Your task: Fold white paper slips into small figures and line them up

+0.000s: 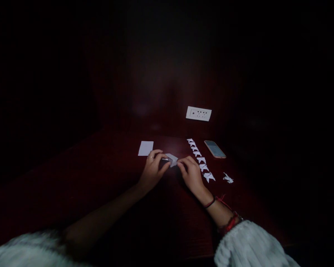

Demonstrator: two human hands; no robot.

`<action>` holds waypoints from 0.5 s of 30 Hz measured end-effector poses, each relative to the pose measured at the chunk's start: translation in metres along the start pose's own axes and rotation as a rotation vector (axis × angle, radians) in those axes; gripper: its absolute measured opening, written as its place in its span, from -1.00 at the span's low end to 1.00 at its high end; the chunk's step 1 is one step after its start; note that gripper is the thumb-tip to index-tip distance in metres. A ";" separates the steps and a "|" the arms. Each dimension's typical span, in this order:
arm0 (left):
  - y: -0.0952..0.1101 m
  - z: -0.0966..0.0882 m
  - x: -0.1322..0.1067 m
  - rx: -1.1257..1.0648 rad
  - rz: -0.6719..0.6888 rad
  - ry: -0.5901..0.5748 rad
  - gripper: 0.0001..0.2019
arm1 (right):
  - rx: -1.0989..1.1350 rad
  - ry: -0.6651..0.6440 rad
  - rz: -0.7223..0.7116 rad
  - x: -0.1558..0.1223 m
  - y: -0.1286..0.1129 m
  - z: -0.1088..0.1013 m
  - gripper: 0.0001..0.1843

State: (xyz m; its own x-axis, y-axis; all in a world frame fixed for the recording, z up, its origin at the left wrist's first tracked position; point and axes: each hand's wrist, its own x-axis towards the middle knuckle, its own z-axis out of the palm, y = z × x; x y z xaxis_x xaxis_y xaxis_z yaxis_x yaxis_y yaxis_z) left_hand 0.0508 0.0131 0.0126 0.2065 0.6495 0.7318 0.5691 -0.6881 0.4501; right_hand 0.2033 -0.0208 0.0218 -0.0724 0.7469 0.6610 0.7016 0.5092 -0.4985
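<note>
On a dark red table (100, 174), my left hand (152, 170) and my right hand (191, 173) both pinch a small, partly folded piece of white paper (171, 159) held between them. The left hand's fingers curl over the paper's left side, and a ring shows on one finger. From the right, the other hand's fingertips grip the paper's edge. Red and dark bands circle my right wrist, and white fuzzy sleeves cover both forearms lower down.
A flat white paper sheet (146, 148) lies just beyond my left hand. A row of several folded white paper pieces (200, 160) runs diagonally at the right, with one more piece (228, 178) apart. A phone (215, 149) lies further right. A white wall socket (198, 113) is behind.
</note>
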 end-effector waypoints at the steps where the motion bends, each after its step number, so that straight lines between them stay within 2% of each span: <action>1: 0.000 0.000 0.000 -0.003 0.000 0.001 -0.83 | 0.008 0.009 -0.002 0.000 0.000 0.000 -0.82; 7: -0.001 0.001 -0.002 -0.089 0.039 -0.216 -0.74 | 0.063 0.040 -0.002 0.001 0.001 -0.001 -0.82; 10: -0.002 0.001 -0.003 -0.064 0.018 -0.158 -0.67 | 0.060 0.046 0.015 0.001 0.002 0.000 -0.83; 13: -0.001 0.001 -0.003 0.008 0.016 -0.075 -0.70 | 0.053 0.036 0.016 0.001 0.003 0.000 -0.83; 15: -0.001 0.001 -0.003 0.007 0.049 -0.110 -0.76 | 0.052 0.022 0.012 0.001 0.002 0.000 -0.83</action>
State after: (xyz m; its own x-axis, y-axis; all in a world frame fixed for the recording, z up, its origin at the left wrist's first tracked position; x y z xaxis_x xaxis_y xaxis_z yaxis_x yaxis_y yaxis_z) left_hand 0.0505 0.0119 0.0099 0.3202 0.6470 0.6920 0.5618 -0.7178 0.4113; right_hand 0.2052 -0.0191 0.0212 -0.0483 0.7437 0.6668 0.6647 0.5222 -0.5343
